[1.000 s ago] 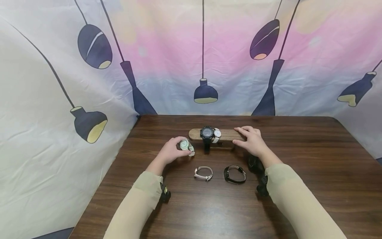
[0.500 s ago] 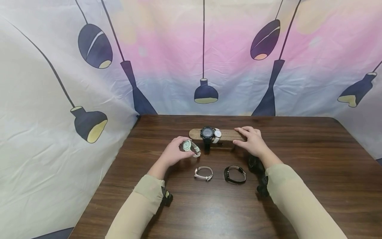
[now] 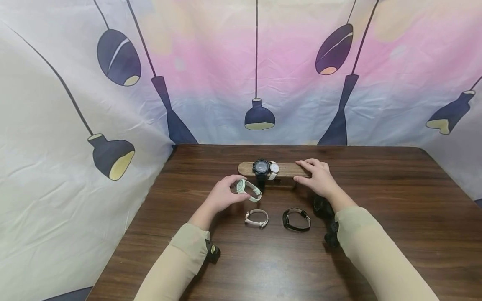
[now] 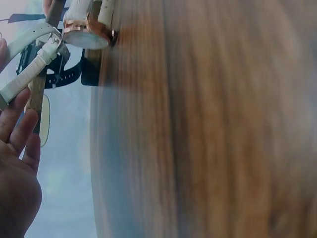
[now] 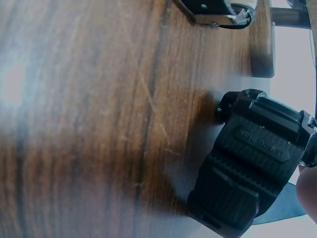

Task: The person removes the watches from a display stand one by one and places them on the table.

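Observation:
My left hand [image 3: 238, 190] pinches a pale green-white watch [image 3: 251, 192] just in front of the left end of a wooden bar stand [image 3: 246, 168]. In the left wrist view its white strap [image 4: 30, 63] lies across my fingers [image 4: 16, 130]. A black watch [image 3: 261, 167] and a white watch [image 3: 274, 168] hang on the bar. At the bar's right end my right hand [image 3: 303, 172] grips it, fingers on top and thumb in front. A pink-white watch [image 3: 257, 218] and a slim black watch [image 3: 296, 219] lie on the table [image 3: 395, 217] between my forearms.
A chunky black watch [image 5: 252, 158] lies on the table by my right wrist, seen in the head view as the black watch [image 3: 320, 205]. A printed cloth backdrop [image 3: 56, 104] rises behind and to the left of the table.
My left hand has carried the pale watch to the right, closer to the bar, and turned it so the strap loop shows. The right hand has stayed on the bar.

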A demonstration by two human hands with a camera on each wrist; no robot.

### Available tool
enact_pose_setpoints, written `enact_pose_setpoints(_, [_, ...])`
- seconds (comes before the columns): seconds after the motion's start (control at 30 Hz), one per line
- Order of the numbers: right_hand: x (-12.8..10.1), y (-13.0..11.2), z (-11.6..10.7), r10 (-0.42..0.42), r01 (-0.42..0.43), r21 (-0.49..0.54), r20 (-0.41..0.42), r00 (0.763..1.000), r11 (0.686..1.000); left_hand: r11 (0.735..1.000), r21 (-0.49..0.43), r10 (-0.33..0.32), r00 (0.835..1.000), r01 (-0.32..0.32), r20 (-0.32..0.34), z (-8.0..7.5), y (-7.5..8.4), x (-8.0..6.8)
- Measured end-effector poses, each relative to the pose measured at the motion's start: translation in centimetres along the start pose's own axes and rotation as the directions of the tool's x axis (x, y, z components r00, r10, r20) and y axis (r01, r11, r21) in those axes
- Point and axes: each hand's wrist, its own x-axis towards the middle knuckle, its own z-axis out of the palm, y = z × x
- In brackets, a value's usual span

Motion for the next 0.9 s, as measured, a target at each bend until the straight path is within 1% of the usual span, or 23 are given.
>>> enact_pose_setpoints(0.27, [0.0, 0.0, 0.0, -0.003, 0.003, -0.010, 0.002, 1.000, 1.000, 0.999, -0.047, -0.001, 0.999, 0.003, 0.033, 0.6, 0.6, -0.4])
enact_pose_setpoints(0.43, [0.0, -0.1, 0.0, -0.007, 0.007, -0.010, 0.002, 1.000, 1.000, 0.998, -0.068, 0.016, 0.998, -0.012, 0.065, 1.0, 0.9, -0.7])
enact_pose_setpoints(0.7, [0.0, 0.0, 0.0, -0.015, 0.015, -0.013, -0.008, 1.000, 1.000, 0.996, -0.064, 0.060, 0.994, -0.054, 0.088, 1.7, 1.4, -1.2])
enact_pose_setpoints(0.9, [0.0, 0.0, 0.0, -0.004, 0.004, -0.023, -0.003, 1.000, 1.000, 0.996, -0.063, 0.061, 0.993, -0.055, 0.096, 1.9, 1.8, -1.7])
